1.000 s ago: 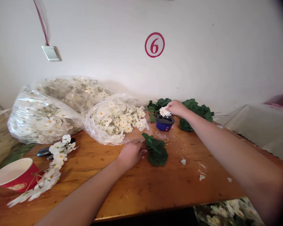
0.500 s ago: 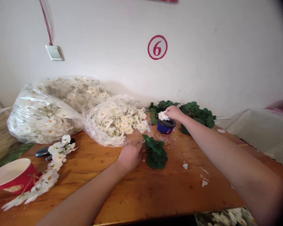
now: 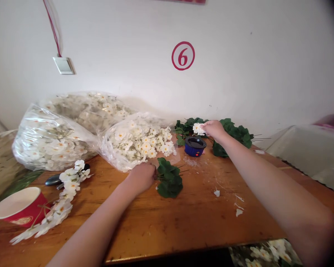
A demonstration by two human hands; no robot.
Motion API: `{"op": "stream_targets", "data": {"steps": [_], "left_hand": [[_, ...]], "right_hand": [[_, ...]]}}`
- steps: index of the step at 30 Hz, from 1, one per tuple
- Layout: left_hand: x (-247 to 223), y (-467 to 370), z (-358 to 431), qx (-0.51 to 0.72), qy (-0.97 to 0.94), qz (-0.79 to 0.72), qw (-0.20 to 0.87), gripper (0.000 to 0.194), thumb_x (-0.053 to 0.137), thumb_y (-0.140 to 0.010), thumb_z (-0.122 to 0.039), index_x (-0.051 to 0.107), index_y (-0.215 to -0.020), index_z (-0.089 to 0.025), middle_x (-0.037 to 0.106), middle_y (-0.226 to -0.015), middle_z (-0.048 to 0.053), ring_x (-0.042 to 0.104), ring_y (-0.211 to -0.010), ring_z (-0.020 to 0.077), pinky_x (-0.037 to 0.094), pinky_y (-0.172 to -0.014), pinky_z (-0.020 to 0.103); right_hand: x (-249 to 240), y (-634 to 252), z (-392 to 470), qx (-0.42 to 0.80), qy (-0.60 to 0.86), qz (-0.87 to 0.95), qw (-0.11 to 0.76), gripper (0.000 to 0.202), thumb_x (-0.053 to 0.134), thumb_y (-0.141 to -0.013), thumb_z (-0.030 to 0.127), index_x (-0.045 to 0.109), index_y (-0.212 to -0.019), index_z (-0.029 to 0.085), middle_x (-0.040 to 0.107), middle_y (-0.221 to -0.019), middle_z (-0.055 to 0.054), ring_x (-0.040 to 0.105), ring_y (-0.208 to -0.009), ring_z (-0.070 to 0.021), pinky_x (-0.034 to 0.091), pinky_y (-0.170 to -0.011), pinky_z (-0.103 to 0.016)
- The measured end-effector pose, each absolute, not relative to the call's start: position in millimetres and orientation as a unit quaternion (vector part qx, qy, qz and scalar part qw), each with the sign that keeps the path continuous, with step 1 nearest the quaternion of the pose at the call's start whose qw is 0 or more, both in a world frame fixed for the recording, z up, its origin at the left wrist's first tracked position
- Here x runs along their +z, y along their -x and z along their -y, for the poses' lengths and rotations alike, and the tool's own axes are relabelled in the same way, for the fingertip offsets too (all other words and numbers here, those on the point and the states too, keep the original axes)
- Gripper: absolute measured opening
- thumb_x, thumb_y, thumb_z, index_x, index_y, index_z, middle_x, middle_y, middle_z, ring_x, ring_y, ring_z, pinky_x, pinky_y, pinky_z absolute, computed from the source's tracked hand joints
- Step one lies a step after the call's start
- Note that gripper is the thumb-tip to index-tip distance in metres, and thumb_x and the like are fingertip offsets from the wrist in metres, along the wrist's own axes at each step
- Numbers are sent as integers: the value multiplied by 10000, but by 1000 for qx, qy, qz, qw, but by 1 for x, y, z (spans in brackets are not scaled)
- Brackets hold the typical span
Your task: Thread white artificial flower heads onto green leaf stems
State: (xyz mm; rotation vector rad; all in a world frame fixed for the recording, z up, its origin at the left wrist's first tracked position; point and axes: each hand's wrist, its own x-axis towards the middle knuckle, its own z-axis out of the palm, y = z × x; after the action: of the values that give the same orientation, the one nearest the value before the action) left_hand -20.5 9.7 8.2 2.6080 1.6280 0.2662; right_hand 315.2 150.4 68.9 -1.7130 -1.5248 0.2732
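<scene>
Leaves (image 3: 169, 180) grasped in left grip (image 3: 141, 177) | white flower (image 3: 198, 129) pinched in right grip (image 3: 214, 130) | near blue pot (image 3: 194, 150)

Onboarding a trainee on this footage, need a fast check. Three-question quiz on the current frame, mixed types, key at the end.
1. Short answer: what is pinched between the fingers of the right hand?
2. True or false: the left hand is holding green leaves.
3. Multiple choice: which of these is nearest to the right hand?
a) red cup
b) blue pot
c) wall switch

Key:
1. A white flower.
2. True.
3. b
</scene>
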Motion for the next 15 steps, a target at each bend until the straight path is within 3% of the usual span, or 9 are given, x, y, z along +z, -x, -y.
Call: {"op": "stream_targets", "data": {"steps": [3, 7, 11, 15], "left_hand": [[24, 21, -3, 133, -824, -550, 38, 173, 486, -801, -119, 652, -829, -155, 660, -835, 103, 615, -809, 234, 455, -728, 328], [32, -3, 9, 302, -816, -489, -59, 284, 366, -913, -147, 604, -1068, -142, 634, -1013, 123, 563, -998, 237, 432, -912, 370], [13, -31, 12, 243, -886, -392, -45, 242, 425, -927, -223, 614, -1068, -170, 609, -1055, 113, 531, -1040, 241, 433, -933, 375], [-13, -40, 2, 158, -904, -393, -50, 234, 459, -901, -221, 641, -1036, -163, 600, -961, 122, 535, -971, 261, 453, -859, 405]], "right_hand": [[72, -316, -153, 112, 672, 596, 424, 247, 607, -766, 334, 678, -791, 99, 562, -539, -39, 469, -483, -124, 365, -501, -256], [69, -310, -150, 49, 662, 628, 405, 204, 600, -755, 305, 680, -722, 121, 651, -683, -76, 548, -631, -157, 364, -576, -264], [61, -306, -143, 36, 660, 643, 386, 189, 581, -752, 285, 671, -688, 132, 686, -802, -89, 576, -754, -180, 361, -624, -261], [52, -306, -141, 89, 667, 630, 387, 198, 593, -737, 308, 675, -705, 130, 649, -670, -65, 554, -632, -164, 351, -559, -257]]}}
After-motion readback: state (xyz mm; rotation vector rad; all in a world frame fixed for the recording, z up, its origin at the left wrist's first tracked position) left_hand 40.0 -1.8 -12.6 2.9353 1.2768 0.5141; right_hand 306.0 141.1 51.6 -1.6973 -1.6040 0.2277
